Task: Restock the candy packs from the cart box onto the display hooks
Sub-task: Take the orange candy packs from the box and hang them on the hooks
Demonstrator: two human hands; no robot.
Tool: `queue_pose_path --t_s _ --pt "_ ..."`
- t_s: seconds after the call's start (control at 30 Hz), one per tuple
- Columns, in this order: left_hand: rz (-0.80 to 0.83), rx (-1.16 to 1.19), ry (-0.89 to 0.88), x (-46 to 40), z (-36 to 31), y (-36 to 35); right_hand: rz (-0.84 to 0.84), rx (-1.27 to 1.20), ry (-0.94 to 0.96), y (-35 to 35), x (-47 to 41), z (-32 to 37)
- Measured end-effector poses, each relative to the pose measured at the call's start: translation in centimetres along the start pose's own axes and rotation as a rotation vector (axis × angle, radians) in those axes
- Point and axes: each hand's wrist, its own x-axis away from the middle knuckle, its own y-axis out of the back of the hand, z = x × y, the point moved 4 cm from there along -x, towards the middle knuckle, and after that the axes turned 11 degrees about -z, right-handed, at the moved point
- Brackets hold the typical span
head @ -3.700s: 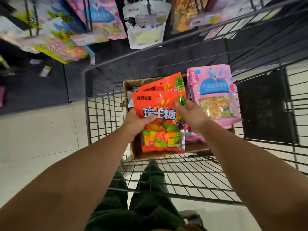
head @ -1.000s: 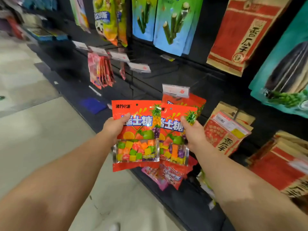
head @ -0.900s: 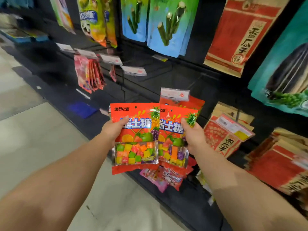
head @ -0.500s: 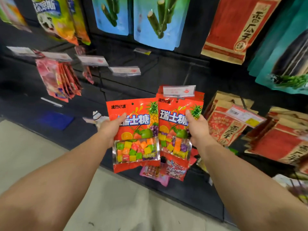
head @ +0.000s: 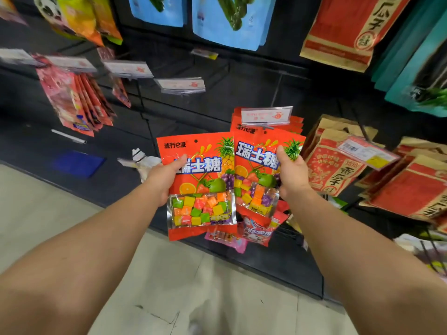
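Here my left hand (head: 161, 182) has its grip on one red candy pack (head: 200, 187), thumb across the front, held upright before the display. My right hand (head: 291, 176) grips a second pack (head: 260, 172) just beside it, its top touching the same packs hanging (head: 296, 123) behind a price tag (head: 266, 115).

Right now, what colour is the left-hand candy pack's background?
Orange-red, on the candy pack; head view.
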Motion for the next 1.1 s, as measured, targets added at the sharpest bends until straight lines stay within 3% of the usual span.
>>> queue_pose_path --t_s 0.63,1.1 --pt "0.010 -0.029 0.043 0.4 1.3 -0.2 0.021 0.017 0.016 -0.4 -1.0 0.4" --pt "0.065 -0.079 0.055 -0.1 1.5 -1.5 -0.094 0.267 0.062 -0.8 -4.2 1.5"
